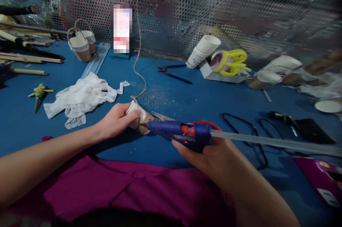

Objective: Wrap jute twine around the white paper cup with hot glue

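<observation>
My left hand (117, 119) is closed around a small paper cup (144, 129) wrapped in brown material with white lace near its rim; the cup lies tilted on its side. A thin twine (139, 73) runs up from the cup's rim. In my right hand (205, 152) is a blue glue gun (177, 130) with a red light on, a long clear glue stick (267, 141) sticking out of its back. The gun's nozzle meets the cup's brown side. Scissors (162, 115) with red handles lie behind the gun, partly hidden by it.
White lace (85, 95), two handled cups (80, 48) and sticks (32, 57) lie left. Pliers (173, 72), stacked cups (203, 50) and a box with yellow rolls (227, 72) stand near the mesh wall (165, 16). A black cable (247, 122) curls at right.
</observation>
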Motion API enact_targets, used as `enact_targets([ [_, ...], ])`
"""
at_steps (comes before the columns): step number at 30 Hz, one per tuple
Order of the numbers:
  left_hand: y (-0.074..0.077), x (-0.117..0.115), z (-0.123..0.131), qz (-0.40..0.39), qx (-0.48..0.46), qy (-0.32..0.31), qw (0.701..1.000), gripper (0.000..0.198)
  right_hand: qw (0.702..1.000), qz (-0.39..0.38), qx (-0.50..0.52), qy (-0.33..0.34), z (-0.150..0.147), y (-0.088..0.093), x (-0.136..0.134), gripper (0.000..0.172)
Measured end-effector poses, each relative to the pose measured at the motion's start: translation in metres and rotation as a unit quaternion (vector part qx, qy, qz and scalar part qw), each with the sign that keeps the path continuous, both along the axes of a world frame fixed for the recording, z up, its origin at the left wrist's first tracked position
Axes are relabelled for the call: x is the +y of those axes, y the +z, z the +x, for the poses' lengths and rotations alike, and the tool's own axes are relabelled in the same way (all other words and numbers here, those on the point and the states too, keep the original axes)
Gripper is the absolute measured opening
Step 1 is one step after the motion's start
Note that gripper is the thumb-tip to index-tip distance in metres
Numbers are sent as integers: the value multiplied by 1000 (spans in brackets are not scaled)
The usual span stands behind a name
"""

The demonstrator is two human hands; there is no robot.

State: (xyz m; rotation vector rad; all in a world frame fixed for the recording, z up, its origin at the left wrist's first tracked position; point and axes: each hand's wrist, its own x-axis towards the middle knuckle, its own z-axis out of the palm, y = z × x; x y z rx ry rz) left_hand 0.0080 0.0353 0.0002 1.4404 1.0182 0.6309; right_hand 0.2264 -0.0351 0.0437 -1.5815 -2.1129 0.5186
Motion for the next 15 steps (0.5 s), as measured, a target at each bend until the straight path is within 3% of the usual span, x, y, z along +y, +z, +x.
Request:
enact_targets([
  [8,1,-1,-1,52,28,-12,998,31,1000,-10,-21,-12,0,10,7,27],
  [15,0,-4,-3,94,42,-23,994,33,999,-19,0,-34,2,10,15,14],
])
